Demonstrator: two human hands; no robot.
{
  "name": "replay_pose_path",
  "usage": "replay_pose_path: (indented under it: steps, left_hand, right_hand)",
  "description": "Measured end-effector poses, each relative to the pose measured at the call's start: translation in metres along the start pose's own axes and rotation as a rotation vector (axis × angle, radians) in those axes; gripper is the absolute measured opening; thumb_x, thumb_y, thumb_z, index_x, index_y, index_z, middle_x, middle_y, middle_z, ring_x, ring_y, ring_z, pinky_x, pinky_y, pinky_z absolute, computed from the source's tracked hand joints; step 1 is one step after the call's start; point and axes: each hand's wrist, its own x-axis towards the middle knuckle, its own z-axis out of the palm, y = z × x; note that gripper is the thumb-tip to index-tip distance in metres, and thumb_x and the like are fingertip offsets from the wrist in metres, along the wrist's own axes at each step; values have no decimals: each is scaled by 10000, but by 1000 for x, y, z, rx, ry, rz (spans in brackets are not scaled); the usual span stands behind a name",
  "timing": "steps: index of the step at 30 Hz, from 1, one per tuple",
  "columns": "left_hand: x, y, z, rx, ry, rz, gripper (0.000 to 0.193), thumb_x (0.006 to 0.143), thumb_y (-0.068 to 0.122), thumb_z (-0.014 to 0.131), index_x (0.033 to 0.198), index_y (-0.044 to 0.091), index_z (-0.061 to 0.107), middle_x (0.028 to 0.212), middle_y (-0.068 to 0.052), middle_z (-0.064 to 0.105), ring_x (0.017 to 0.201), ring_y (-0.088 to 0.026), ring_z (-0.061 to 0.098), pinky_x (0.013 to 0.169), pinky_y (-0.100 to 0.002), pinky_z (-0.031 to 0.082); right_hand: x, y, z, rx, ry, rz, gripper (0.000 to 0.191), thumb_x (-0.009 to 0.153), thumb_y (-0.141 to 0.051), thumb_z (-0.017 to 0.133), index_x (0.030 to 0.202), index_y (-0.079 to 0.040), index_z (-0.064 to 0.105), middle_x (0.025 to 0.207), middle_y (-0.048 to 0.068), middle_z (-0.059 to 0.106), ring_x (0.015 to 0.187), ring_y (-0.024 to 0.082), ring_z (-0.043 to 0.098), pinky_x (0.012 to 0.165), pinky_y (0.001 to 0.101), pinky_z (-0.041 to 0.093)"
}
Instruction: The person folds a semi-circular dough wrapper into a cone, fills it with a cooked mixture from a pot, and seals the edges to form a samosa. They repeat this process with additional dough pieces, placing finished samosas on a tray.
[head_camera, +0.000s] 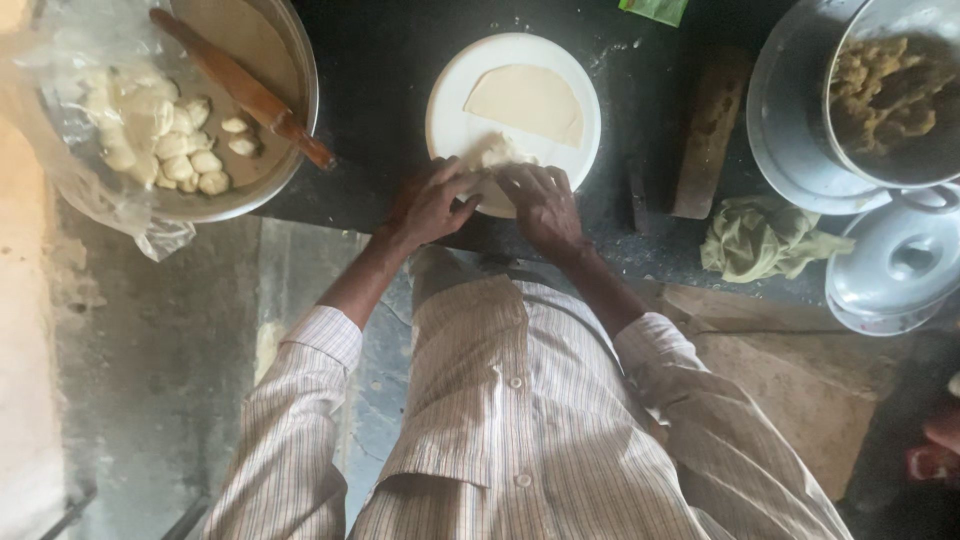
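From up here I see both hands working at the near edge of the round white board (455, 110), which sits on the dark tabletop (380, 70). My left hand (432, 203) and right hand (545, 205) are pressed together around a small lump of dough (492, 152); the fingers curl down onto it, so each grip is closed on the dough rather than spread flat. A flattened half-round sheet of dough (528, 100) lies further back on the same board, apart from the lump. To the left stands a wide metal bowl (305, 100) with many small dough balls (170, 140) under loose clear plastic (90, 60), and a wooden rolling pin (245, 90) leans across its rim. To the right are a steel pot (890, 90) of brownish filling, a lid (900, 265), a crumpled green cloth (755, 240) and a wooden block (705, 135). My worry is the board's position: the lump sits right at its near edge, so a hard push could tip the board or slide the dough off onto the floor. The rolling pin also looks loosely balanced and could roll off if the bowl is bumped.
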Motion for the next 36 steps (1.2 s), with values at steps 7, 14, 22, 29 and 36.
replay_pose_path:
  steps: [7, 14, 22, 29, 36]
  left_hand:
    - [7, -25, -37, 15, 47, 147, 329, 948, 229, 724, 1271, 168, 739, 1007, -84, 680, 964, -294, 660, 804, -408, 566]
    - [19, -65, -68, 9, -118, 192, 378, 916, 213, 730, 1287, 141, 730, 947, -81, 692, 898, -276, 661, 756, -410, 567]
    - [25, -99, -78, -53, -130, 338, 400, 900, 303, 752, 1258, 127, 729, 1107, -102, 751, 957, -293, 688, 787, -431, 577]
    - [40, -117, -84, -118, -135, 443, 369, 904, 311, 741, 1208, 102, 728, 1150, -132, 754, 922, -322, 704, 777, -444, 577]
    - [52, -113, -86, -115, -198, 431, 379, 889, 322, 747, 1209, 121, 739, 1008, -135, 760, 874, -332, 702, 764, -461, 575]
  right_hand:
    - [26, -38, -5, -9, -8, 231, 355, 985, -17, 541, 1270, -115, 728, 1279, 32, 679, 1231, 212, 620, 1067, 483, 403]
    - [53, -80, 28, -118, -21, 275, 477, 878, 48, 540, 1308, -70, 711, 1318, 93, 666, 1235, 238, 626, 1038, 491, 406]
    - [59, -63, 35, -202, 79, 332, 363, 955, 29, 559, 1233, -104, 751, 1297, 68, 727, 1222, 212, 665, 1046, 453, 436]
    - [79, -50, 29, -175, 64, 350, 314, 947, 54, 581, 1138, -116, 762, 1202, 56, 766, 1099, 214, 720, 949, 413, 484]
    - [87, -41, 16, -183, 70, 325, 352, 911, 61, 590, 1172, -102, 762, 1228, 72, 761, 1121, 237, 705, 977, 408, 504]
